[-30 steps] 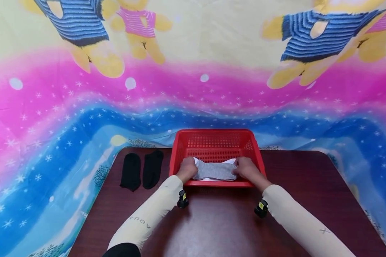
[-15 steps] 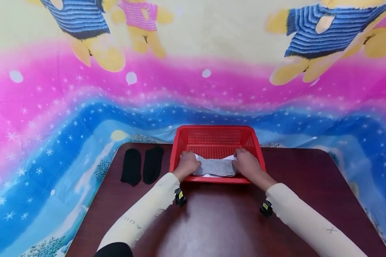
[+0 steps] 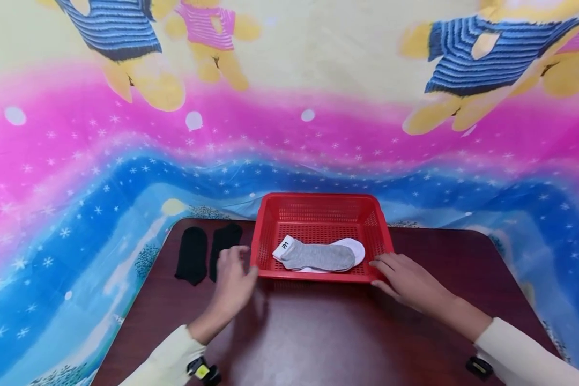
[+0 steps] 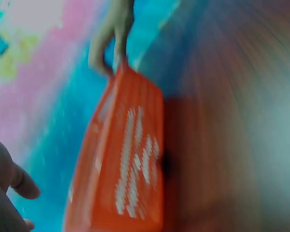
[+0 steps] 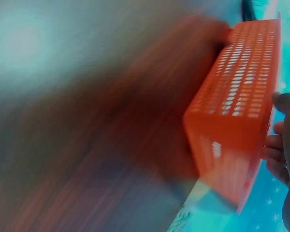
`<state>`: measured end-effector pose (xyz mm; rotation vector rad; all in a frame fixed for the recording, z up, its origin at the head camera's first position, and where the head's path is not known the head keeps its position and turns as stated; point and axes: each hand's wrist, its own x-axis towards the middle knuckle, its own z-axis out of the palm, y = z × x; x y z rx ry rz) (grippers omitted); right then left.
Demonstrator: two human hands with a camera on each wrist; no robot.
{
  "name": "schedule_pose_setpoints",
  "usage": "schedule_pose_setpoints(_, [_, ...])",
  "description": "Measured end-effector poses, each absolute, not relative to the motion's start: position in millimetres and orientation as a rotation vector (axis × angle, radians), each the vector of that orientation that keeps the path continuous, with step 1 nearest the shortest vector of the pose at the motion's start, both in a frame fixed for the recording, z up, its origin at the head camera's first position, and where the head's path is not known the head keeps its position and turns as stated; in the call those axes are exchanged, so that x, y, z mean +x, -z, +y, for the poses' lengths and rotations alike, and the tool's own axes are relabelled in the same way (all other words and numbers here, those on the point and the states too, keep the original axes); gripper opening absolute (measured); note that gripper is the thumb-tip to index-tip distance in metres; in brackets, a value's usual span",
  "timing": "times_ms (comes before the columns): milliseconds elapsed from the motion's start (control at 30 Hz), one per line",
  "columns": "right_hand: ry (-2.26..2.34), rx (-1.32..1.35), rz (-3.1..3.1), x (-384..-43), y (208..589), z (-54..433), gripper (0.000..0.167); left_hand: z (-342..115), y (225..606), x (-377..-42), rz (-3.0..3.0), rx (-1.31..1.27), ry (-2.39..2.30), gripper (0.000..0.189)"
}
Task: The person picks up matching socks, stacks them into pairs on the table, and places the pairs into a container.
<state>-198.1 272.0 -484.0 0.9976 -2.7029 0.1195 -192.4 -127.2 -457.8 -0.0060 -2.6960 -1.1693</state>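
A grey sock (image 3: 320, 256) with a white, marked cuff lies in the red basket (image 3: 318, 198), over white socks (image 3: 353, 249). My left hand (image 3: 232, 281) is beside the basket's front left corner, fingers spread and holding nothing. It partly covers one black sock (image 3: 227, 238) in the head view; another black sock (image 3: 192, 254) lies further left. My right hand (image 3: 412, 279) is at the front right corner, its fingertips right at the rim and its thumb lower, outside the basket. In the right wrist view, the fingers (image 5: 275, 150) overlap the basket's rim.
The basket stands near the back edge of a dark reddish-brown table (image 3: 328, 332). Behind the table hangs a printed cloth (image 3: 289, 134) with bears and snowflakes. Both wrists carry small black cameras (image 3: 203, 371).
Both hands have let go of the grey sock and moved out of the basket, the left to its left side, the right to its front right corner. The sock now lies flat inside.
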Motion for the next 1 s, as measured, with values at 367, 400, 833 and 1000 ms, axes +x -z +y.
schedule_pose_setpoints(367, [-0.154, 1.172, -2.497, -183.5, 490.6, 303.4, 0.037, -220.9, 546.1, -196.0, -2.739, -0.207, 0.651, 0.034])
schedule_pose_setpoints(400, [-0.155, 1.177, -2.493, -184.0, 491.1, 303.2, 0.034, -223.0, 550.2, -198.0, -2.73, -0.228, 0.65, 0.033])
schedule_pose_setpoints(833, [-0.193, 1.123, -2.531, -184.1, 497.8, 295.9, 0.06, -221.8, 575.4, -215.0, -2.777, -0.324, 0.434, 0.016])
schedule_pose_setpoints(1000, [-0.191, 1.091, -2.555, -182.5, 496.1, 294.4, 0.04, -218.8, 579.0, -221.2, -2.825, -0.341, 0.35, 0.013])
